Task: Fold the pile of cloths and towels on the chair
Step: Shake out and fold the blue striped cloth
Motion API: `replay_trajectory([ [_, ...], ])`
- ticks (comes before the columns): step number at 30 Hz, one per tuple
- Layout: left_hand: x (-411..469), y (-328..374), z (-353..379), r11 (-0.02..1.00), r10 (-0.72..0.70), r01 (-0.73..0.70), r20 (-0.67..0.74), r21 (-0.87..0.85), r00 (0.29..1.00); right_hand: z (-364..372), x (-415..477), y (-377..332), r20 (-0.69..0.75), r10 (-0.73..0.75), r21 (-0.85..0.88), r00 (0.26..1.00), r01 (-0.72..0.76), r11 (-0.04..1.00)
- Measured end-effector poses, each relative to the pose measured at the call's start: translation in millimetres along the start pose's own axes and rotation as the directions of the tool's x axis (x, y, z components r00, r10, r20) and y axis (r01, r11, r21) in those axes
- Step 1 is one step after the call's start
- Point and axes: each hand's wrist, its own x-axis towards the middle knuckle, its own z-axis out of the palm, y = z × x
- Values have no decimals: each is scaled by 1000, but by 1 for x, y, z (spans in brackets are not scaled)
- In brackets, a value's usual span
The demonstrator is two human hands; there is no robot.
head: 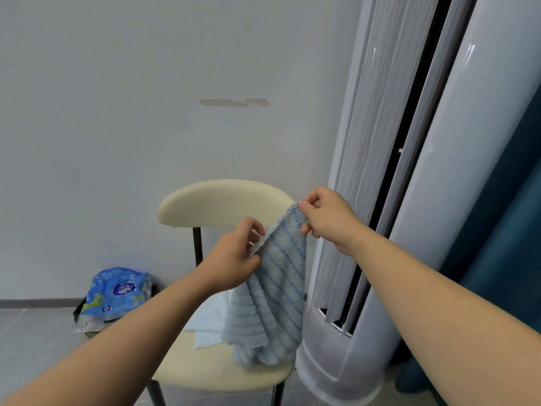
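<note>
Cloths number two: one striped blue towel (275, 303) hangs over the chair (216, 203), its top edge pinched by the left hand (234, 259) and the higher right hand (328, 218); one pale cloth (207, 320) lies on the seat.

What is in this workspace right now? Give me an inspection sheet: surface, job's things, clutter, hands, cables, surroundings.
Surface: cream padded chair with dark legs; part of the seat is bare.
Job's things: blue-striped ribbed towel held up, hanging over the seat; pale blue flat cloths lying on the seat behind it.
Clutter: blue printed plastic pack low on the left of the chair, on something dark.
Hands: left hand pinches the towel's upper edge; right hand pinches its top corner, higher up.
Cables: nothing seen.
Surroundings: white wall behind; white tower air conditioner right of the chair; dark teal curtain at far right.
</note>
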Motion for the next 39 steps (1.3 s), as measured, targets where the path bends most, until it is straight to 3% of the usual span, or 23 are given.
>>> replay_trajectory([
  [4, 1, -8, 0, 993, -67, 61, 60, 99, 996, -6, 5, 4, -54, 52, 151, 997, -43, 988],
  [10, 2, -33, -6, 958, -176, 167, 18, 233, 984, -18, 8, 6, -95, 32, 180, 995, -14, 984],
  [16, 2, -49, -11, 934, -215, 214, -29, 287, 976, -23, 10, 12, -94, 9, 13, 996, -8, 1000],
  [23, 0, -66, -22, 914, -266, 276, -75, 296, 961, -32, 15, 20, -234, -62, -167, 970, 22, 986],
  [32, 7, -84, -46, 897, -182, 223, -142, 381, 973, -45, 21, 39, -344, -52, -259, 937, -42, 965],
  [39, 20, -79, -64, 860, -114, 136, -74, 491, 991, -46, 19, 42, -355, 26, -205, 934, -105, 973],
])
